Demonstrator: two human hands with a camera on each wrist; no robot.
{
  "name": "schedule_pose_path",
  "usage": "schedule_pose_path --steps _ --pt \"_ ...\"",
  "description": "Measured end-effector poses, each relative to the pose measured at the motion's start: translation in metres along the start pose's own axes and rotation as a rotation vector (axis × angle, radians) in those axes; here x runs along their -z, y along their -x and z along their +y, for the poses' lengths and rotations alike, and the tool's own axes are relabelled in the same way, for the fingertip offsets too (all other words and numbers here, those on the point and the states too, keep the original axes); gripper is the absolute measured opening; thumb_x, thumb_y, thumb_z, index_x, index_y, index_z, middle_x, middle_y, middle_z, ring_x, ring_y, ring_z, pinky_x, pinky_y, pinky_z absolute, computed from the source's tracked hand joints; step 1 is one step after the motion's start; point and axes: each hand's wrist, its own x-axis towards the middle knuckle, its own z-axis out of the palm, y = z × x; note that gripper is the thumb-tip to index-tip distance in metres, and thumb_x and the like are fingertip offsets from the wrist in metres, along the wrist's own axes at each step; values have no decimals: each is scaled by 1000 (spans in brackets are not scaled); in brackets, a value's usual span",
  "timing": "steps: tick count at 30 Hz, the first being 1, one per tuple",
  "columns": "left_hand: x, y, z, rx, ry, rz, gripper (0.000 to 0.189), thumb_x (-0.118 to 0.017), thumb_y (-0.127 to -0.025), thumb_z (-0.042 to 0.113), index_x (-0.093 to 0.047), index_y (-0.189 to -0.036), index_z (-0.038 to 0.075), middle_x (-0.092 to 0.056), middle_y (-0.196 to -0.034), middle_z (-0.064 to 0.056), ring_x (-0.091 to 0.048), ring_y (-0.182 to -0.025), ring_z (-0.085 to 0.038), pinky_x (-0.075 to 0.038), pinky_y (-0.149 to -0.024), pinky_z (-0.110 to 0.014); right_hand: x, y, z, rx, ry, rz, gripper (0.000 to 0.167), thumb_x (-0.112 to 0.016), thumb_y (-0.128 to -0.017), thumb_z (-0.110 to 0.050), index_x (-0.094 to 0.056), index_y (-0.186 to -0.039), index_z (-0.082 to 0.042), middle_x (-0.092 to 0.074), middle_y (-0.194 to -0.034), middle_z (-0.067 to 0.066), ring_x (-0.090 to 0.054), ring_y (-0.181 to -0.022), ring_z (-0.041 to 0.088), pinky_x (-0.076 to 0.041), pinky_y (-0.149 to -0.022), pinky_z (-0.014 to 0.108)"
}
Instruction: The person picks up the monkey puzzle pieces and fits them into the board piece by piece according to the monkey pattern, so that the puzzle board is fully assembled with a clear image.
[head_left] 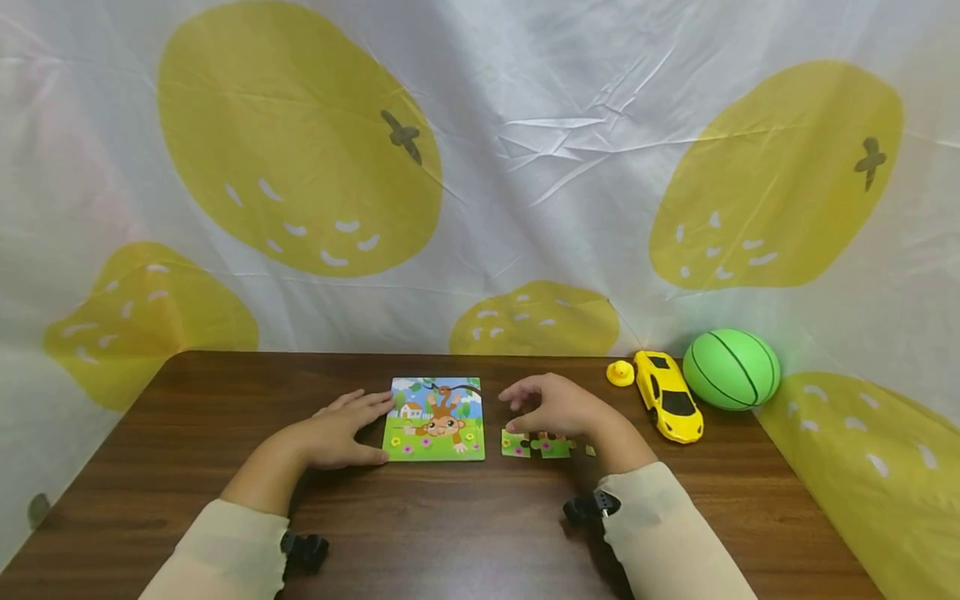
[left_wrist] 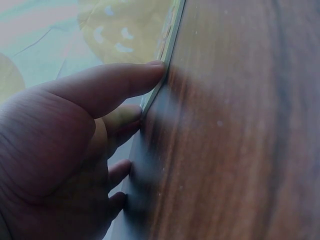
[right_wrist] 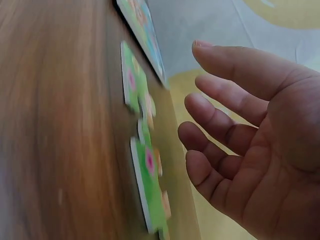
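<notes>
A square picture board (head_left: 435, 421) with a cartoon monkey hanging over a meadow lies flat on the table. My left hand (head_left: 345, 429) rests at its left side; the thumb (left_wrist: 135, 80) touches the near corner and the fairly straight fingers reach the left edge farther up. To the right of the board lie several green jigsaw pieces (head_left: 555, 448) with flowers, some partly under my right hand (head_left: 558, 408) in the head view. That hand hovers over them with loosely bent fingers (right_wrist: 207, 112) and holds nothing. In the right wrist view the jigsaw pieces (right_wrist: 148, 182) lie apart from the fingertips.
On the right of the brown table (head_left: 450, 533) sit a small yellow rubber duck (head_left: 620, 373), a yellow toy car (head_left: 667, 398) and a green ball (head_left: 731, 369). A white cloth (head_left: 525, 208) printed with yellow fruit hangs behind the table and along its sides.
</notes>
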Motion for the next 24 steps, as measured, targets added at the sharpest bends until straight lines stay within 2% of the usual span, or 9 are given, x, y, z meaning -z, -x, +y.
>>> schedule_pose_path --steps 5,8,14,21,24 --pt "1 0 0 -3 -7 3 92 -75 -95 53 -35 -169 18 -26 -180 -4 -11 -167 -47 -14 -126 -80 6 4 12 -24 2 6 48 -90 -87 -31 -76 -132 -21 -72 -117 0 -64 -96 17 -56 -83 33" --pt "1 0 -1 -5 -8 4 92 -76 -95 53 -36 -169 18 -27 -180 -5 -12 -167 -47 -15 -125 -80 6 4 18 -16 0 -8 47 -91 -87 -29 -76 -131 -20 -73 -114 -1 -64 -99 17 -57 -86 33" --pt "2 0 0 -5 -3 1 92 -75 -95 54 -35 -169 18 -26 -180 -5 -11 -167 -47 -14 -125 -80 4 3 26 9 1 -62 46 -91 -87 -23 -76 -130 -20 -71 -114 1 -66 -96 16 -59 -82 32" --pt "0 -1 -1 -4 -12 -1 92 -75 -95 54 -36 -169 17 -27 -179 -5 -12 -167 -48 -16 -125 -80 -1 4 27 -5 65 -94 58 -99 -74 -25 -76 -128 -29 -68 -116 -5 -59 -110 16 -51 -95 34" --pt "-1 -2 -3 1 -12 -4 92 -75 -95 54 -35 -169 18 -26 -180 -4 -11 -167 -47 -14 -125 -81 -3 4 26 -9 90 -101 62 -100 -72 -23 -75 -129 -30 -66 -116 -5 -58 -111 17 -50 -97 35"
